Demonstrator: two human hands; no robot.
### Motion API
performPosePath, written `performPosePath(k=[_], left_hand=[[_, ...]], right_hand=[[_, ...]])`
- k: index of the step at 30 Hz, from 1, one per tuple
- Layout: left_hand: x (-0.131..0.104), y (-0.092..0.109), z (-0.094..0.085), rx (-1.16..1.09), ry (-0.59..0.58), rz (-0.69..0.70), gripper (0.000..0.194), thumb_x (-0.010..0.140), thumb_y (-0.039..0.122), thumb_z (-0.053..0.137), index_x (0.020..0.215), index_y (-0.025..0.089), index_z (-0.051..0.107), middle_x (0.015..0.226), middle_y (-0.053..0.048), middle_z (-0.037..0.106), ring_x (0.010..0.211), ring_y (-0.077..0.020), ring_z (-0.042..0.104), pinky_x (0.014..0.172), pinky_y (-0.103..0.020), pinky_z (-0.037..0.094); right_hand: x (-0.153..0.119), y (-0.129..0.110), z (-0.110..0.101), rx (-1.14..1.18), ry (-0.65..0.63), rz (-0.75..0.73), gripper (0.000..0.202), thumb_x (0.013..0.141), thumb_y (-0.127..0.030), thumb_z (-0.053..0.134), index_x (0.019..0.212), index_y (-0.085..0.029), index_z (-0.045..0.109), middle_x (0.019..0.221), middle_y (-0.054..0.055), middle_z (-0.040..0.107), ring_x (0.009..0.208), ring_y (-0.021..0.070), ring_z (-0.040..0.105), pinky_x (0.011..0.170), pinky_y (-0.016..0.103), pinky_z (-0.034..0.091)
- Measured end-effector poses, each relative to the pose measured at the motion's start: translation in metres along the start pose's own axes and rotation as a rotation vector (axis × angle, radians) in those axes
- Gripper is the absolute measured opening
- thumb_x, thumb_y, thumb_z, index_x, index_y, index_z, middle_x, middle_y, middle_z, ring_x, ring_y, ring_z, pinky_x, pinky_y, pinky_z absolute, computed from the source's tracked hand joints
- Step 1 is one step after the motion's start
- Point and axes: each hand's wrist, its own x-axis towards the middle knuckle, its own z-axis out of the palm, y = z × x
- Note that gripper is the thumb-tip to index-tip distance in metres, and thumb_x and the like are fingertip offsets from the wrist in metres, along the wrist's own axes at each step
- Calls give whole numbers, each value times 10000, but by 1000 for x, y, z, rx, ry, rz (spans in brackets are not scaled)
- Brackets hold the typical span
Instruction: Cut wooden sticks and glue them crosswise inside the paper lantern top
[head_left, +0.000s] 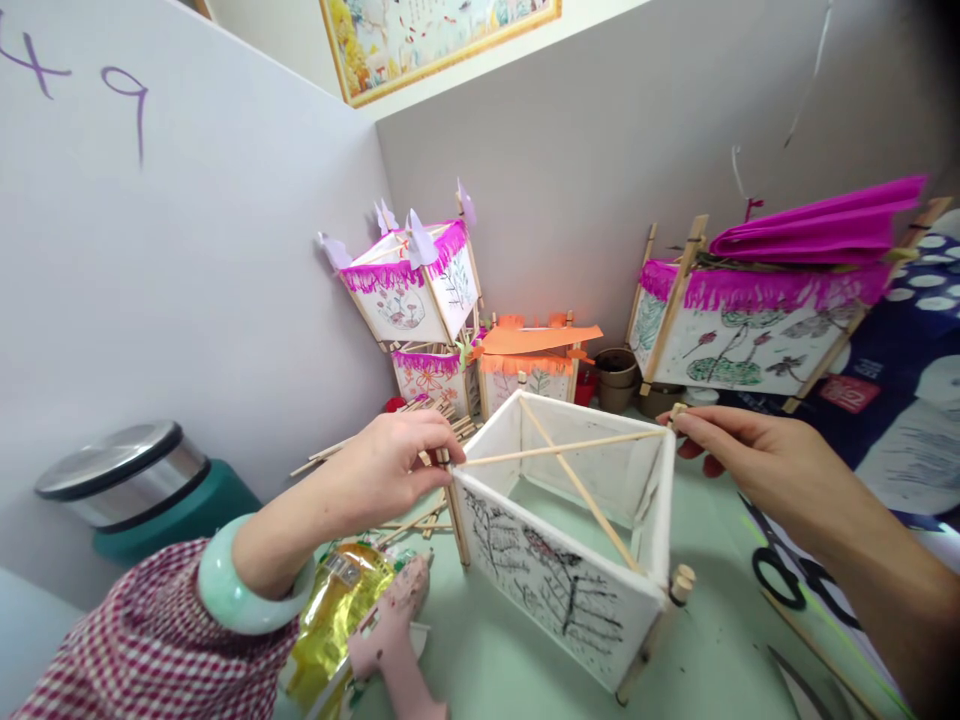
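A four-sided lantern frame (555,590) with white paper walls and dark plant drawings stands tilted on the green table (480,650). Two thin wooden sticks (559,450) cross over its open top. At its left corner, my left hand (405,455) pinches the top of the wooden corner post (457,525). My right hand (720,440) has its fingertips closed on the tip of the post at the far right corner. Another post end (682,583) sticks out at the near right corner, untouched by either hand.
Finished lanterns with purple (409,290) and orange (532,360) trim stand behind; a larger one (739,340) is back right. A pink glue gun (394,640) and yellow packet (337,610) lie front left. Black-handled scissors (780,578) lie right, a teal container (180,510) left.
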Motion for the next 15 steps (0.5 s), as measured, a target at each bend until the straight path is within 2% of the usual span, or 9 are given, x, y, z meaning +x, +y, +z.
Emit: performPosePath(k=[15], left_hand=[[5, -2, -3, -12, -39, 61, 89, 801, 135, 614, 858, 164, 676, 891, -26, 636, 786, -123, 579, 728, -234, 460]], right_hand=[[-2, -4, -1, 64, -44, -20, 354, 788, -471, 593, 882, -156, 724, 750, 67, 698, 676, 187, 609, 565, 274, 513]])
